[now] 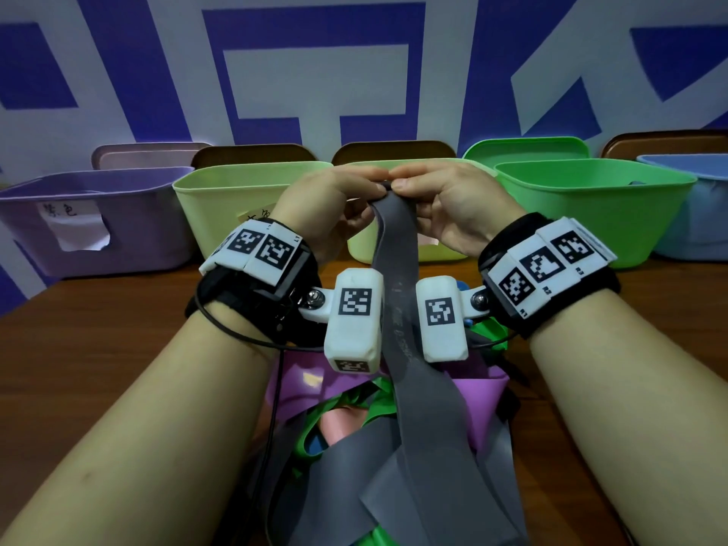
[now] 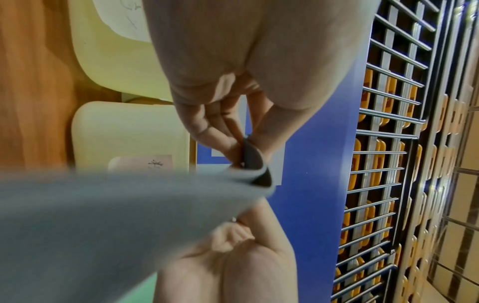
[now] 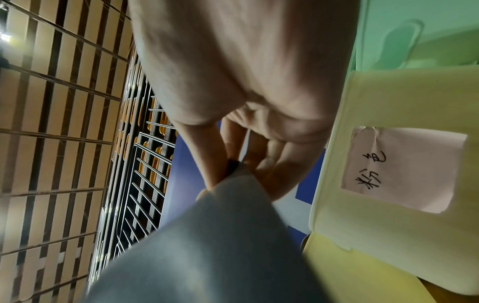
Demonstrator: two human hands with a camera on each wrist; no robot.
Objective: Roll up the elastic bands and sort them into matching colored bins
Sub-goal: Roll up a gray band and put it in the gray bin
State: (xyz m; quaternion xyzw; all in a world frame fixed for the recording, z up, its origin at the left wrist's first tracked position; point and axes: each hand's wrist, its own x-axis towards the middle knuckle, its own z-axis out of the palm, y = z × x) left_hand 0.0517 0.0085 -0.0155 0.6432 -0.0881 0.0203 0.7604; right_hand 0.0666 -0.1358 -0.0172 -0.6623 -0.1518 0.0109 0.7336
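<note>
Bins (image 1: 252, 199) are standing in a row along the table's (image 1: 98, 329) far edge, lids (image 1: 524, 147) propped behind them; bands (image 1: 394, 447) are lying heaped on the near side, between the forearms.

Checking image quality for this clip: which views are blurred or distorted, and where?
Head view: sharp at both hands, wide-angle bending at the edges. Left wrist view: grey band near the lens is smeared, left hand's fingertips fairly clear. Right wrist view: band soft up close, paper label readable.
</note>
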